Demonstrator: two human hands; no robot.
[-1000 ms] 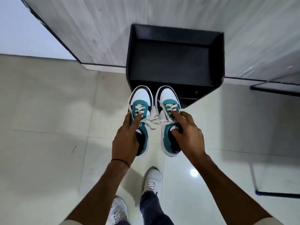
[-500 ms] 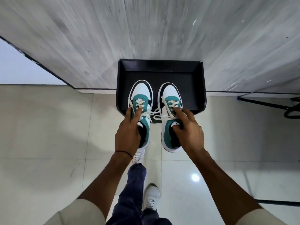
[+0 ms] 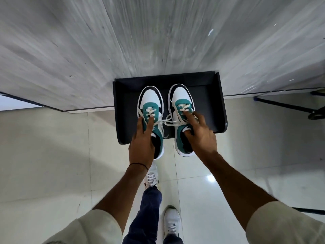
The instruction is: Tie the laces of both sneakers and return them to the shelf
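Observation:
Two white, teal and black sneakers with cream laces hang side by side over the black shelf [image 3: 207,95]. My left hand [image 3: 142,145] grips the left sneaker [image 3: 151,103] at its collar, fingers over the tongue. My right hand [image 3: 200,136] grips the right sneaker [image 3: 181,97] the same way, thumb inside the opening. Their toes point toward the wall and sit above the shelf's top board; their heels overhang its front edge. Lace ends dangle between the two shoes.
The shelf stands against a grey wood-grain wall [image 3: 158,36] on a glossy tiled floor [image 3: 44,155]. A black metal frame [image 3: 284,103] stands at the right. My own legs and white shoes [image 3: 171,221] are below my arms.
I have stepped closer to the shelf. Both sneakers have moved forward from in front of the shelf to above its top board, still held the same way.

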